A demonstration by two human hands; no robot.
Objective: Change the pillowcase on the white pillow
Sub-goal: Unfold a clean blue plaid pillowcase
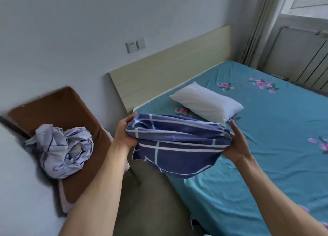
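Setting: home bedroom, small, plain.
Bed (pixel 266 147): dominates rt side; teal sheet w/ pink flower print, bare white pillow (pixel 206 102) near head end.
Headboard (pixel 168 70): pale wood-look panel flat against wall.
Wall (pixel 71 31): white; socket + switch plate (pixel 135 44) just above headboard.
Bedside: brown padded chair (pixel 62 111) w/ crumpled pale bedding (pixel 62 150) on seat.
Window end: curtain (pixel 257 31), radiator (pixel 305 61) beneath sill (pixel 307 15).

Bare white pillow (pixel 206 102) lying flat near the headboard; bunched blue striped pillowcase (pixel 175 143) held above the bed edge.
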